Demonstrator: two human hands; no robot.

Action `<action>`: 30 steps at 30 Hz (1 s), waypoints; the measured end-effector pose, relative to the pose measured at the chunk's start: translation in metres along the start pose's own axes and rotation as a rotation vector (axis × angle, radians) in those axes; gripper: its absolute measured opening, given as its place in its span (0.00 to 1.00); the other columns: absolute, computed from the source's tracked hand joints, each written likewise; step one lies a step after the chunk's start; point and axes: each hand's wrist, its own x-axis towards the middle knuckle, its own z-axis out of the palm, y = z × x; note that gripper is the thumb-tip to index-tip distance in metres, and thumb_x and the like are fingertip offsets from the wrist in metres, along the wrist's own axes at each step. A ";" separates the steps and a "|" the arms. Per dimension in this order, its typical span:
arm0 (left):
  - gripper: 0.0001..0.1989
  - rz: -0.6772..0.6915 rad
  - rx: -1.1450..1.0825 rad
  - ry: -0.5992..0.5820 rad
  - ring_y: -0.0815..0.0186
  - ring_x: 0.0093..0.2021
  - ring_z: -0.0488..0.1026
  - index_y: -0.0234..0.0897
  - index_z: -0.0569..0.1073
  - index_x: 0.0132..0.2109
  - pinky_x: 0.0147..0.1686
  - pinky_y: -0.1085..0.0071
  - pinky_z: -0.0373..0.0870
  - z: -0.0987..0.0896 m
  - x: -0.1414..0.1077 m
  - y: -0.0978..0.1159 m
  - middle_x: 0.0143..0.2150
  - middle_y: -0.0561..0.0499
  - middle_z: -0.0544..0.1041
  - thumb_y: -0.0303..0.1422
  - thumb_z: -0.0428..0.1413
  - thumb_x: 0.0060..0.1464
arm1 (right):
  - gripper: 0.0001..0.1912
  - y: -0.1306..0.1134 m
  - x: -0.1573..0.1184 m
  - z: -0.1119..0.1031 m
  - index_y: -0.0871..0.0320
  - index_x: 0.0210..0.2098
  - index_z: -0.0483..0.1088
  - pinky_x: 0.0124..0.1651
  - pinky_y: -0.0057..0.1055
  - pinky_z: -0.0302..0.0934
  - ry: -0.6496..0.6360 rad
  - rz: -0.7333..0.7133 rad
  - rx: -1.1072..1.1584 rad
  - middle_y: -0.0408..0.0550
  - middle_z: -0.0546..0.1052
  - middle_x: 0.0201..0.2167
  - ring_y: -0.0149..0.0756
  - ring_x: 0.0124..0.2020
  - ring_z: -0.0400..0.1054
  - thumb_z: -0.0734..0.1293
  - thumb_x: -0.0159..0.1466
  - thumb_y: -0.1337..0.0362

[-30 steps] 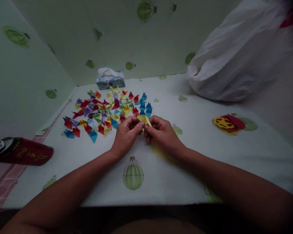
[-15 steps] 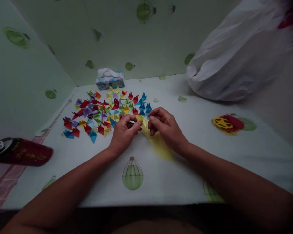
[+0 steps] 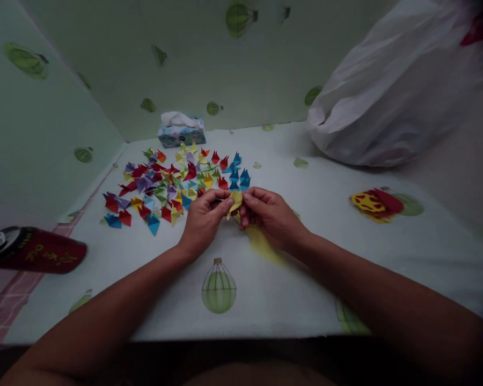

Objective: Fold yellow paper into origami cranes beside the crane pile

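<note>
Between my two hands is a small piece of folded yellow paper [image 3: 235,201], raised above the table. My left hand [image 3: 207,217] pinches its left side between thumb and fingers. On the other side, my right hand [image 3: 271,214] has thumb and forefinger closed at the paper's right edge, the other fingers curled under. A flat yellow patch [image 3: 263,245] shows on the cloth below my right hand; whether it joins the held paper I cannot tell. Just beyond my hands lie several folded paper cranes [image 3: 159,177] in red, blue, yellow, green and purple.
A tissue box [image 3: 181,130] stands behind the cranes by the wall. To the left a red drink can [image 3: 36,250] lies on its side. At the right are red and yellow cut-out pieces [image 3: 372,203], with a big white plastic bag [image 3: 382,107] behind them.
My right hand has closed in on the yellow paper, its fingers now meeting the paper's right edge. The paper looks more upright and folded between my fingertips. My left hand has barely moved.
</note>
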 end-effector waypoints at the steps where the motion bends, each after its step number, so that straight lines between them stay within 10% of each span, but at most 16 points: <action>1: 0.08 0.012 0.014 0.007 0.67 0.36 0.76 0.37 0.80 0.39 0.40 0.70 0.75 0.000 0.000 0.000 0.37 0.50 0.80 0.36 0.65 0.54 | 0.15 0.000 0.000 0.000 0.58 0.31 0.69 0.28 0.27 0.67 -0.001 0.010 0.015 0.38 0.74 0.22 0.25 0.20 0.67 0.74 0.60 0.54; 17: 0.02 0.221 0.270 0.103 0.67 0.37 0.71 0.39 0.79 0.36 0.37 0.70 0.68 0.000 -0.003 0.006 0.35 0.51 0.75 0.31 0.62 0.56 | 0.12 0.005 0.002 -0.001 0.58 0.34 0.72 0.35 0.30 0.67 -0.008 0.013 0.076 0.39 0.75 0.25 0.27 0.26 0.69 0.77 0.56 0.60; 30: 0.05 0.093 0.193 0.086 0.67 0.36 0.73 0.38 0.79 0.38 0.37 0.69 0.73 0.000 -0.004 0.002 0.37 0.50 0.76 0.35 0.61 0.57 | 0.12 0.004 0.003 -0.002 0.58 0.34 0.73 0.36 0.29 0.66 -0.007 0.012 -0.014 0.40 0.76 0.26 0.27 0.26 0.70 0.76 0.56 0.60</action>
